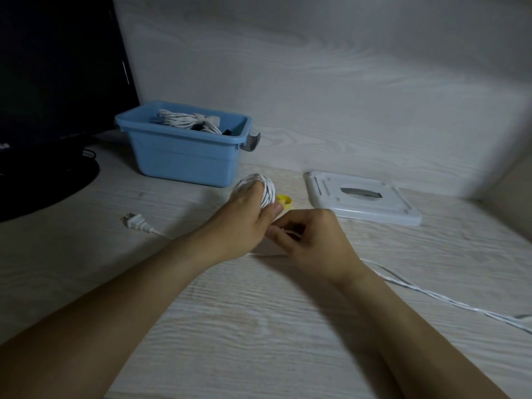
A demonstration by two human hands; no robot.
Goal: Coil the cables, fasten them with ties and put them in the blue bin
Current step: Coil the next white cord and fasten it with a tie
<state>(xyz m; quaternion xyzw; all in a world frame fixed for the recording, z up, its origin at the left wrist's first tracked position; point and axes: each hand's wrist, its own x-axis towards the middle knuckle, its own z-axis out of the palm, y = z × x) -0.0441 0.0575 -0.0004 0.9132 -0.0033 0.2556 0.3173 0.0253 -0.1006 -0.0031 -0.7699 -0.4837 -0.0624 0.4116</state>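
A dark monitor (57, 67) stands at my far left on the pale wood-grain desk (259, 326). A white lid (362, 201) lies flat to my right.

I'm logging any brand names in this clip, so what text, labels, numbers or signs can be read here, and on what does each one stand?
No text can be read.
Monitor: pale marks on its lower left bezel, cut off by the picture edge and too blurred to read.
Blue bin: no label shows.
White lid: no print shows.
Plug and yellow tie: no marks can be made out.
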